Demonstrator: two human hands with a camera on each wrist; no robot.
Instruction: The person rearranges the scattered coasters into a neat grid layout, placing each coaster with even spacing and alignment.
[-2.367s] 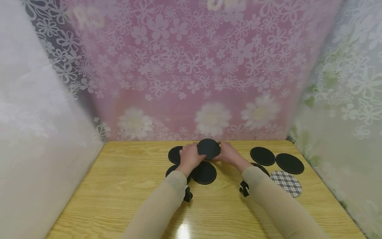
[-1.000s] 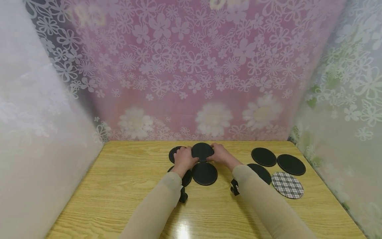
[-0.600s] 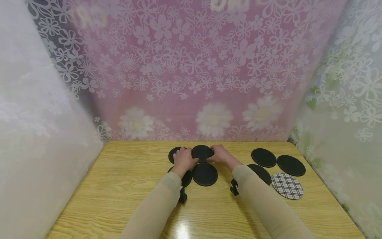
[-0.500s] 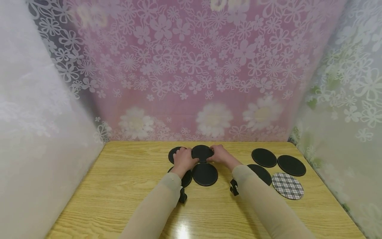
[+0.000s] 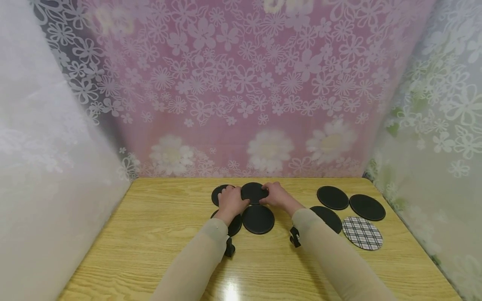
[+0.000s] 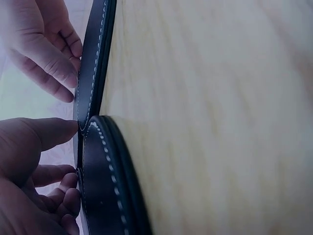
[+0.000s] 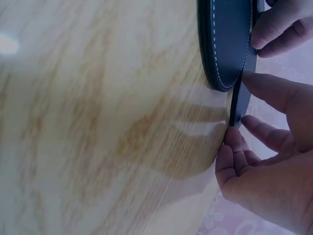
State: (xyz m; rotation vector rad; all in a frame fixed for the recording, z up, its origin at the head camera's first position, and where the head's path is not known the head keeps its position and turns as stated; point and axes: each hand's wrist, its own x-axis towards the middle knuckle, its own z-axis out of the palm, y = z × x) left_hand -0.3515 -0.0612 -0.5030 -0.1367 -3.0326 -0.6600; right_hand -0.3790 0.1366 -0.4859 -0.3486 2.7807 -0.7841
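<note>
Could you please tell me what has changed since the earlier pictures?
The black disc between the left hand and right hand came down and leftward, both hands still at its edge. The plaid disc and the black discs beside it stayed put.

Curtained tabletop booth; bldg. type (home, office, etc.) is unclear. Pink sheet (image 5: 241, 100) w/ white floral print hangs at rear; pale L. sheet (image 5: 49, 167) & floral R. sheet (image 5: 433, 159) w/ green leaves flank the sides. Wood-grain table (image 5: 150, 242) forms the base, w/ bright glare (image 5: 231, 290) nr. viewer.
</note>
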